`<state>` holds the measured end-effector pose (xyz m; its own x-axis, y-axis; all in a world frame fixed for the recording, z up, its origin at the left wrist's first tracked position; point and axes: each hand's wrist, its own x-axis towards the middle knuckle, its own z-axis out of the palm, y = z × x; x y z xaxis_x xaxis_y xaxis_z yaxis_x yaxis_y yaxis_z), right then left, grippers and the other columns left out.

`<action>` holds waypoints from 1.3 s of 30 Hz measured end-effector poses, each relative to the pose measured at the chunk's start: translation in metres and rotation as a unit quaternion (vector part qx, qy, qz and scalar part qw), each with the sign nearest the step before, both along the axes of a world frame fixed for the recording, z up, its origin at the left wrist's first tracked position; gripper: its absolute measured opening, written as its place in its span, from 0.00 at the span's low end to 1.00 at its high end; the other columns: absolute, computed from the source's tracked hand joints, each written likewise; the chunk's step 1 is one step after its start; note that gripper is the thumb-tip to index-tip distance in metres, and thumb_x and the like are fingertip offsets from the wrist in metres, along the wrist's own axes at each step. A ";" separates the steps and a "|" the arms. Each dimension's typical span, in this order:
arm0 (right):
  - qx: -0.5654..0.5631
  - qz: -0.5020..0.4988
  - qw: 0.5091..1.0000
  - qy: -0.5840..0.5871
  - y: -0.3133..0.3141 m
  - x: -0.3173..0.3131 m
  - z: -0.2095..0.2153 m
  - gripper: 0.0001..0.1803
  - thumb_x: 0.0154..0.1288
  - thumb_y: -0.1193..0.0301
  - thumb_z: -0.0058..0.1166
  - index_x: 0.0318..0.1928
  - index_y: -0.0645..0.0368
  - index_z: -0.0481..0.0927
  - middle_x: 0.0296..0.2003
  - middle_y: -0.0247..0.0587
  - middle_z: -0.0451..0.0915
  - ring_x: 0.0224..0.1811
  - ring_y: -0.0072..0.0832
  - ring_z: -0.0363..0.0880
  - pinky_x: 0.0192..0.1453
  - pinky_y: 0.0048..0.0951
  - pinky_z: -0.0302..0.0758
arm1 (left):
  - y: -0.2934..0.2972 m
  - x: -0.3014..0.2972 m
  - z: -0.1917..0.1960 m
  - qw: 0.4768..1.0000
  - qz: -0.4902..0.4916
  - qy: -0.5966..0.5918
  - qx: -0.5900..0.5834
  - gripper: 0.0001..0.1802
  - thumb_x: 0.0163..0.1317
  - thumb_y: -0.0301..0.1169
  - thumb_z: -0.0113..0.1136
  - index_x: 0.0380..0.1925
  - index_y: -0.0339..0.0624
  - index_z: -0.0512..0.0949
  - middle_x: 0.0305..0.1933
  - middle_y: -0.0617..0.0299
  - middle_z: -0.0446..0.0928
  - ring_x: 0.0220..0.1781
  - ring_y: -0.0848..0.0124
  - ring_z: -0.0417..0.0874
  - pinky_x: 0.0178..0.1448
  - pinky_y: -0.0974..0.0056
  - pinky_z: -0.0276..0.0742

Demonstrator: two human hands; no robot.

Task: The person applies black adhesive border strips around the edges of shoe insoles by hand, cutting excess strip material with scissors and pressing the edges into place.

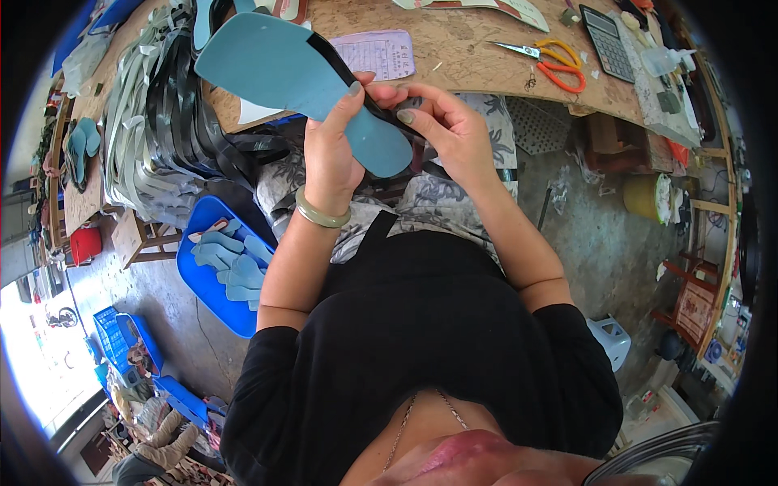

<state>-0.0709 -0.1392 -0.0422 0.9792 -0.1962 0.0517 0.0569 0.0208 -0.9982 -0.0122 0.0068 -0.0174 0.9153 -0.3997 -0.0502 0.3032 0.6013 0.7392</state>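
My left hand (334, 138) grips a teal shoe insole (263, 65), thumb on top and fingers beneath. The insole slants above my lap, its wide end up and to the left. Along its right edge runs a narrow black strip (327, 55). My right hand (455, 134) pinches this strip between thumb and fingers, close beside the insole's narrower part. Part of the strip is hidden by my fingers. A hanging bundle of black strips (174, 101) and silver-grey strips (130, 154) drapes over the table edge to the left.
On the wooden table (470, 61) lie orange-handled scissors (559, 63), a calculator (606, 44) and a paper slip (377, 55). A squeeze bottle (664, 61) is at far right. Down left, a blue bin (194, 271) holds several teal insoles (235, 263). A stool (612, 340) stands behind right.
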 end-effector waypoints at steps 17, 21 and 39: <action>-0.046 0.013 0.994 -0.103 0.006 -0.023 0.019 0.06 0.59 0.79 0.59 0.37 0.65 0.85 0.25 0.35 0.78 0.23 0.18 0.75 0.27 0.18 0.70 | 0.009 -0.009 0.013 0.991 0.018 -0.052 -0.122 0.15 0.68 0.34 0.51 0.49 0.36 0.70 0.31 0.63 0.68 0.32 0.69 0.71 0.47 0.55 0.75; -0.153 0.010 0.980 -0.129 0.004 -0.027 0.027 0.05 0.58 0.76 0.62 0.36 0.62 0.86 0.24 0.32 0.77 0.25 0.17 0.73 0.29 0.20 0.67 | 0.011 -0.015 0.013 0.990 0.013 -0.010 -0.141 0.14 0.66 0.33 0.54 0.47 0.39 0.71 0.31 0.64 0.67 0.32 0.70 0.69 0.43 0.59 0.71; -0.162 0.053 0.978 -0.124 0.002 -0.012 0.032 0.08 0.57 0.71 0.62 0.34 0.63 0.83 0.28 0.41 0.81 0.28 0.33 0.79 0.33 0.31 0.73 | 0.011 -0.027 -0.009 0.982 0.078 -0.104 0.137 0.10 0.63 0.31 0.61 0.38 0.34 0.78 0.38 0.56 0.80 0.40 0.69 0.80 0.47 0.68 0.73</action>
<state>-0.0834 -0.1375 -0.0098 0.9425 -0.0290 0.3329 0.3127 -0.2747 -0.9093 -0.0390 0.0177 -0.0260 0.9660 -0.2521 0.0573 0.0494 0.3975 0.9163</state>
